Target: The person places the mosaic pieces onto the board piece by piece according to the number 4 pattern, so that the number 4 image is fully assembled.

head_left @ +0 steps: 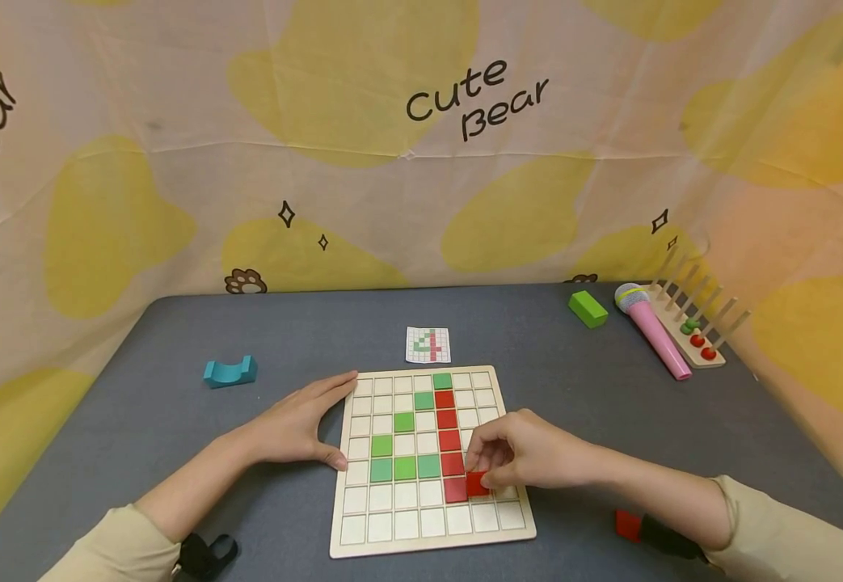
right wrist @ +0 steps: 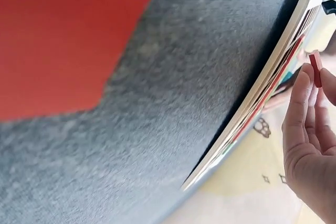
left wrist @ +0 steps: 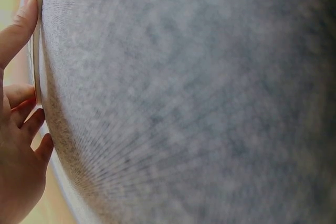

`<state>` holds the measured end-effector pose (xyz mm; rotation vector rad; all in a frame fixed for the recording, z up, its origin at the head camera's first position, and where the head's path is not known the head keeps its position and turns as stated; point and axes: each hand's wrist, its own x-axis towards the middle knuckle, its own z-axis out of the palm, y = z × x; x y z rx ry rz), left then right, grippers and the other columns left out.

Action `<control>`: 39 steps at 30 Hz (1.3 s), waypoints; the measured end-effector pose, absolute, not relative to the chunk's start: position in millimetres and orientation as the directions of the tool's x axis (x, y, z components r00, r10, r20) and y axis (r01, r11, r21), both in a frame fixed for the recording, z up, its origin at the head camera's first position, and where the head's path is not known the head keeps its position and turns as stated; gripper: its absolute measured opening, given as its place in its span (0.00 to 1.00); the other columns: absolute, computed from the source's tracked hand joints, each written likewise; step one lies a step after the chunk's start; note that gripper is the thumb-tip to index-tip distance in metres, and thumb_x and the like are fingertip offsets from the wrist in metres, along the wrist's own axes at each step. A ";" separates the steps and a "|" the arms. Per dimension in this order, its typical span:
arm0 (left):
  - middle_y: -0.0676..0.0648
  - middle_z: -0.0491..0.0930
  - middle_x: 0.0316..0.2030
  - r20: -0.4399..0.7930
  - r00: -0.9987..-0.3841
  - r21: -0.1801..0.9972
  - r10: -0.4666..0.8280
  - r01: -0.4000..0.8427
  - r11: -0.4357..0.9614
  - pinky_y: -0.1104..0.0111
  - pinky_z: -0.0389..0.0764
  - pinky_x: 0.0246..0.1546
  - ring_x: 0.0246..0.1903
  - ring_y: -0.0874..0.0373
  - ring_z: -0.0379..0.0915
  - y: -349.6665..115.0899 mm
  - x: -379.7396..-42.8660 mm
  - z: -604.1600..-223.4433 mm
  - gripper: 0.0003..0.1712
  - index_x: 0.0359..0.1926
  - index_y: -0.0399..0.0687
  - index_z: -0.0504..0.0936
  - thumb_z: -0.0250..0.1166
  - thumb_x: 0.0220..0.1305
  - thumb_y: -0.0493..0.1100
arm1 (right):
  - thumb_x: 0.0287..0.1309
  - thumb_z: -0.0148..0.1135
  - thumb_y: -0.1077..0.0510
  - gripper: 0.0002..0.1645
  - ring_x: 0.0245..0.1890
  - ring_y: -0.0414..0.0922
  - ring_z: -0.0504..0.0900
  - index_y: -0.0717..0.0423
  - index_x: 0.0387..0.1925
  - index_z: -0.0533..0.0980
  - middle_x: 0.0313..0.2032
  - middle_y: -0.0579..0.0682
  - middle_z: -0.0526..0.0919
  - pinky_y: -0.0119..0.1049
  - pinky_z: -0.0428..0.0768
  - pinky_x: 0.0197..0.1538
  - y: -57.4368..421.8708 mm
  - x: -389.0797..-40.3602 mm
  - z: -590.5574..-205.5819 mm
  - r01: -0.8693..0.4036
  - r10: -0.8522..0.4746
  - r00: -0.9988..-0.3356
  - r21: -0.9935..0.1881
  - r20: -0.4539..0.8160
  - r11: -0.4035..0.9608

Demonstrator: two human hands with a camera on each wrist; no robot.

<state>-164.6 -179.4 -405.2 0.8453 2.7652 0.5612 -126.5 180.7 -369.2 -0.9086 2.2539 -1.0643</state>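
A pale wooden grid board (head_left: 406, 522) lies on the dark table, with green tiles (head_left: 404, 468) and a column of red tiles (head_left: 449, 440) set in its squares. My left hand (head_left: 297, 422) touches the board's left edge, thumb and fingers spread. In the left wrist view, that hand (left wrist: 23, 145) shows at the far left beside the board's edge. Between thumb and fingers my right hand (head_left: 530, 453) pinches a red square tile (head_left: 476, 484), just right of the column's lowest tile. The right wrist view shows this tile (right wrist: 315, 68) on edge, above the board.
Behind the board lies a small pattern card (head_left: 427, 345). A teal curved block (head_left: 230, 373) sits at left; a green block (head_left: 587, 309), a pink toy microphone (head_left: 655, 333) and a peg stand (head_left: 715, 361) at back right. A red piece (head_left: 628, 525) lies near the right forearm.
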 end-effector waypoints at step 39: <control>0.44 0.56 0.77 -0.079 -0.818 0.413 0.569 0.493 0.766 0.42 0.66 0.66 0.73 0.41 0.58 -178.4 -163.5 -403.0 0.68 0.75 0.42 0.58 0.75 0.40 0.72 | 0.49 0.73 0.66 0.07 0.22 0.24 0.74 0.50 0.27 0.85 0.24 0.39 0.86 0.23 0.79 0.31 156.1 -107.0 -375.1 -0.442 -0.765 -0.636 -0.764 -0.104 0.471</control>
